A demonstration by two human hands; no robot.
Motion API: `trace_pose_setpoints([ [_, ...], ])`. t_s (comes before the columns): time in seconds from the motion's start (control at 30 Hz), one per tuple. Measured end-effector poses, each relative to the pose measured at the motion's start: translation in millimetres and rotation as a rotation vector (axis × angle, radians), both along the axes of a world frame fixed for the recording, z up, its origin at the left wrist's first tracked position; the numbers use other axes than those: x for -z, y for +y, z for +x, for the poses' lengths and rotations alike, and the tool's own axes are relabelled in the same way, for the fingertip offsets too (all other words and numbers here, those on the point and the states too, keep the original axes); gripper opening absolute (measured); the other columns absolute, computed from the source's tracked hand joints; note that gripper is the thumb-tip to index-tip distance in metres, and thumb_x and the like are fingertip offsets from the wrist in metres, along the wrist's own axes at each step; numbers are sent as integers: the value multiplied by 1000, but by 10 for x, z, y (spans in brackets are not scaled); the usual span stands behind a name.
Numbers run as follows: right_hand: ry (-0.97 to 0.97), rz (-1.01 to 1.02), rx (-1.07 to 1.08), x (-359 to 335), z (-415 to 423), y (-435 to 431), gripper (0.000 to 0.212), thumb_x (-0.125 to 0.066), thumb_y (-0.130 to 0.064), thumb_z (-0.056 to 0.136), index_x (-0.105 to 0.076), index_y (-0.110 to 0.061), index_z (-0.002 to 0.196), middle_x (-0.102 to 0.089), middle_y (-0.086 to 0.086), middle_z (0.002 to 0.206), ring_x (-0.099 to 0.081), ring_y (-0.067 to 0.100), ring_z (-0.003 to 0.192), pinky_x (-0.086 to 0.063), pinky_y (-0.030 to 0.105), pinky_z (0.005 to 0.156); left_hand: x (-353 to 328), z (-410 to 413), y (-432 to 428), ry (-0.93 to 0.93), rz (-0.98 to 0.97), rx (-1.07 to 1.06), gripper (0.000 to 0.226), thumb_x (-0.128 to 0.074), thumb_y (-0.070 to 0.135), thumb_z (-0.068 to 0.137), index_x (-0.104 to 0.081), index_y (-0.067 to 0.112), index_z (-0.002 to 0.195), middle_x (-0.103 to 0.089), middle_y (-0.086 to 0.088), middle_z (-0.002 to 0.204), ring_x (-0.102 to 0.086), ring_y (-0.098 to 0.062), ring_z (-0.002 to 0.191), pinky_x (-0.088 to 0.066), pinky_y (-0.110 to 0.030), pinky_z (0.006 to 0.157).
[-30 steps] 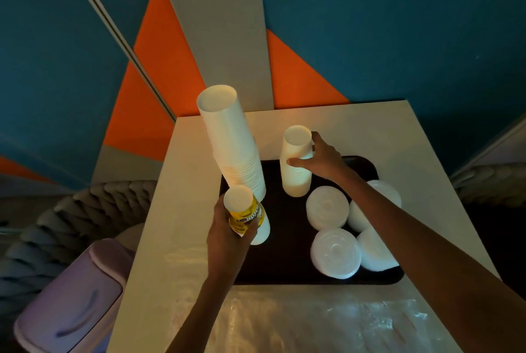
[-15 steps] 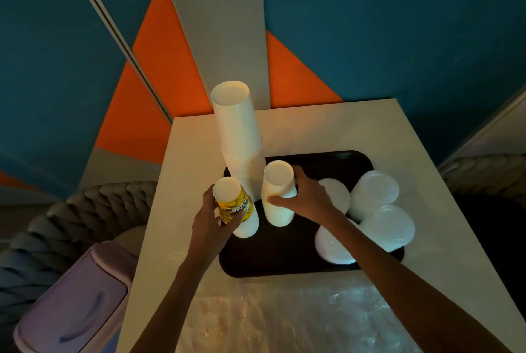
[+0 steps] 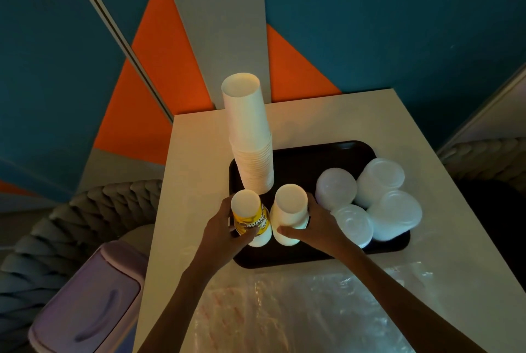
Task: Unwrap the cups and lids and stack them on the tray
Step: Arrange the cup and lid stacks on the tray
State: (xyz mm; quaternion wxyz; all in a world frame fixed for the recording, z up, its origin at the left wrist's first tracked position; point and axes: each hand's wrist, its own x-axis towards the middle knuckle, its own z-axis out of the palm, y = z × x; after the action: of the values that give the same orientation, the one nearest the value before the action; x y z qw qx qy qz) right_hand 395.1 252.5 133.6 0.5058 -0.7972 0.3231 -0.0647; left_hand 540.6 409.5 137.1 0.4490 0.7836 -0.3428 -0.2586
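A black tray [image 3: 327, 153] lies on the white table. At its back left rises a tall stack of white cups [image 3: 252, 136]. In front of it my left hand [image 3: 225, 231] grips a short cup stack with a yellow printed cup [image 3: 252, 217]. Right beside that, my right hand [image 3: 316, 227] grips a short stack of plain white cups [image 3: 289, 214]. Both short stacks stand upside down on the tray's front left part. Several stacks of white lids [image 3: 370, 199] fill the tray's right half.
Clear plastic wrapping [image 3: 307, 313] is spread on the table [image 3: 199, 153] in front of the tray. A pale bin with a swing lid [image 3: 85, 298] stands on the floor at the table's left. Woven grey seats sit left and right. A blue and orange wall is behind.
My right hand has carried the white cup stack from the tray's middle back to the front left, next to the yellow-printed stack. My left hand kept its grip in place.
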Motion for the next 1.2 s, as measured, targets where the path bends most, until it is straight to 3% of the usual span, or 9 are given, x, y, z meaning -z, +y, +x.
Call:
trace_pose_setpoints([
  [0.17, 0, 3, 16, 40, -53, 99, 85, -83, -26, 70, -33, -18, 138, -51, 0, 132, -48, 15, 122, -40, 27, 97, 39, -58, 128, 2, 1, 7, 69, -78, 12, 75, -35, 42, 118, -48, 27, 114, -54, -7, 110, -49, -9, 83],
  [0.3, 10, 5, 13, 24, -90, 148, 85, -82, -26, 71, -32, -19, 140, -47, -10, 121, -42, 4, 111, -37, 22, 93, 57, -87, 185, 14, 6, 8, 69, -78, 12, 74, -35, 43, 118, -47, 27, 113, -53, -9, 110, -47, -5, 82],
  [0.43, 5, 7, 19, 12, -110, 169, 86, -82, -26, 71, -30, -22, 140, -42, -14, 116, -40, 2, 109, -35, 19, 91, 30, -93, 207, 43, 17, 29, 72, -79, 14, 74, -33, 45, 121, -46, 27, 117, -53, -8, 112, -49, -16, 91],
  [0.53, -10, 16, -12, 18, -134, 167, 85, -83, -23, 70, -24, -32, 131, -39, -18, 120, -37, -1, 113, -30, 3, 89, -74, -36, 247, 152, 53, 95, 88, -82, 43, 64, -26, 43, 132, -40, 27, 129, -43, -3, 122, -40, -34, 105],
  [0.63, -4, 2, -51, 21, -180, 152, 86, -82, -20, 71, -20, -31, 129, -37, -15, 126, -33, -1, 117, -26, -9, 82, -258, 146, 229, 275, 14, -10, 112, -71, 78, 44, -26, 38, 138, -40, 8, 142, -38, -12, 131, -37, -43, 107],
  [0.8, 44, 21, -61, 105, -231, 151, 102, -82, -20, 72, -11, -21, 145, -32, -1, 148, -34, 8, 130, -26, 12, 96, -537, 566, -193, 160, -48, -97, 95, -74, 50, 69, -24, 23, 146, -35, -5, 146, -40, -22, 131, -39, -39, 105],
  [1.0, 63, 35, -23, 208, -245, 165, 101, -80, -19, 74, -10, -20, 147, -30, 1, 151, -34, 16, 135, -27, 15, 98, -648, 814, -896, 57, -86, -22, 117, -78, 57, 47, -21, 25, 145, -34, 6, 144, -38, -13, 128, -42, -31, 97],
  [1.07, 66, 35, -16, 228, -241, 171, 99, -80, -19, 75, -11, -19, 147, -30, 1, 150, -34, 15, 135, -27, 14, 98, -626, 790, -1016, 45, -110, -26, 115, -83, 49, 50, -23, 22, 144, -38, 11, 136, -39, -10, 123, -44, -29, 94],
  [1.2, 61, 7, -10, 234, -211, 186, 94, -79, -19, 75, -16, -18, 145, -35, 2, 148, -37, 12, 131, -26, 10, 94, -538, 772, -1128, -35, -108, -125, 98, -86, 30, 66, -26, 13, 142, -42, -2, 140, -43, -20, 126, -46, -36, 98],
])
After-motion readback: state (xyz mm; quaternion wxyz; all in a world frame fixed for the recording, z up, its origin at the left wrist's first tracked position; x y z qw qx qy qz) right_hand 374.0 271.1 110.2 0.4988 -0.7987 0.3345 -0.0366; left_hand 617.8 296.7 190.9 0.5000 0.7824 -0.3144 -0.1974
